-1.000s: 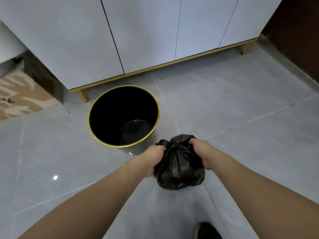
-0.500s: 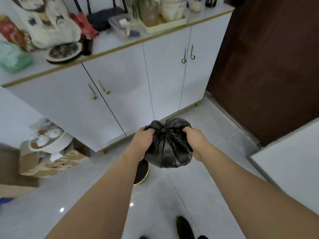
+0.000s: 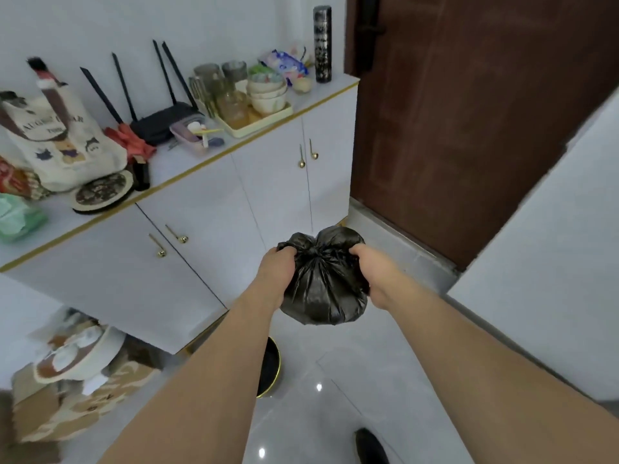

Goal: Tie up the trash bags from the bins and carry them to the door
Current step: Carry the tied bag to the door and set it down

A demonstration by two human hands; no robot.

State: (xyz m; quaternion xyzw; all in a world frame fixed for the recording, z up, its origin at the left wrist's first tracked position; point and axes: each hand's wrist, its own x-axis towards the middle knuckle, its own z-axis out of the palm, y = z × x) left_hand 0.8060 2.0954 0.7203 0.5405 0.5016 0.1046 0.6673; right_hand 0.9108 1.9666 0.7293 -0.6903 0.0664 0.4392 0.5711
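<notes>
Open tiled floor [image 3: 378, 329] runs ahead to the brown door [image 3: 469, 128]. The white cabinet [image 3: 207, 236] bounds the left, a white wall [image 3: 552, 246] the right. The bin [image 3: 269, 366] stands beside the cabinet.

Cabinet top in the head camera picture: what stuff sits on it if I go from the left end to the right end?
Green packet → cloth tote bag → round patterned plate → black router → tray of glasses and bowls → tall dark bottle.
</notes>
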